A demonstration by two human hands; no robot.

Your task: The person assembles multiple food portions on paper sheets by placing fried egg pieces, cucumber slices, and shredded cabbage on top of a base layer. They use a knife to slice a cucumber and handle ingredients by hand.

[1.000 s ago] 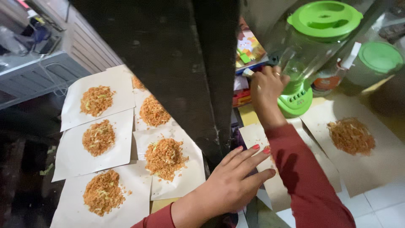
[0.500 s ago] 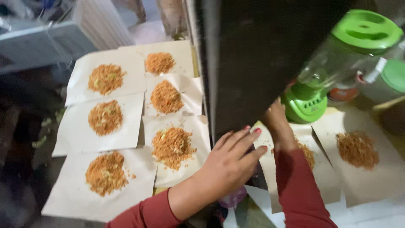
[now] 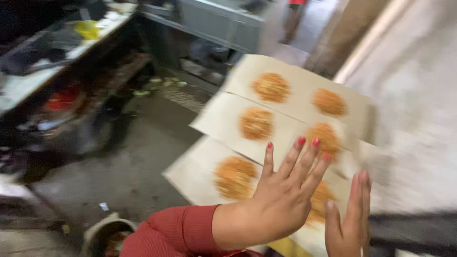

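Note:
Several pale paper sheets (image 3: 216, 119) lie side by side, each with a heap of orange-brown shredded food (image 3: 257, 123). My left hand (image 3: 281, 204), in a red sleeve, hovers flat over the nearest sheets with its fingers spread and holds nothing. Its red-painted fingertips reach over one heap (image 3: 328, 138). My right hand (image 3: 350, 223) is at the lower right, close beside the left one, fingers straight and empty. The whole view is blurred, so I cannot tell whether either hand touches the paper.
A round bucket (image 3: 100, 233) stands at the lower left on the grey concrete floor (image 3: 138, 162). A cluttered dark shelf (image 3: 52, 71) runs along the left. A grey metal counter (image 3: 214, 19) and a person's legs (image 3: 290, 24) are at the back. A pale wall (image 3: 419, 95) rises on the right.
The view has swung left, so the green blender and the dark post are out of sight. My right hand has left the blender and now sits beside my left hand.

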